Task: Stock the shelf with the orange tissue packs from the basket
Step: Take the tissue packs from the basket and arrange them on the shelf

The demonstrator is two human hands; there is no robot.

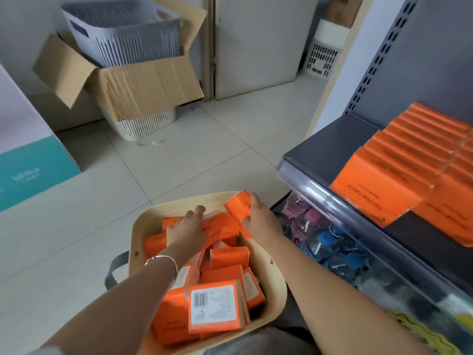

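Observation:
A cream basket [277,298] on the floor holds several orange tissue packs [225,275]. My right hand [261,216] grips one orange pack [238,203] at the basket's far right corner, tilted and lifted above the rest. My left hand [188,229] lies palm down on another pack [220,228] inside the basket, fingers spread over it; whether it grips is unclear. On the right, the grey shelf [330,147] carries rows of orange tissue packs [399,170], with bare shelf surface to their left.
Below the grey shelf, a lower level holds bottles with blue and pink caps [330,242]. A cardboard box [133,80] with a grey basket in it rests on a white basket at the back left. A teal-and-white box [30,160] stands at the left. Tiled floor lies between.

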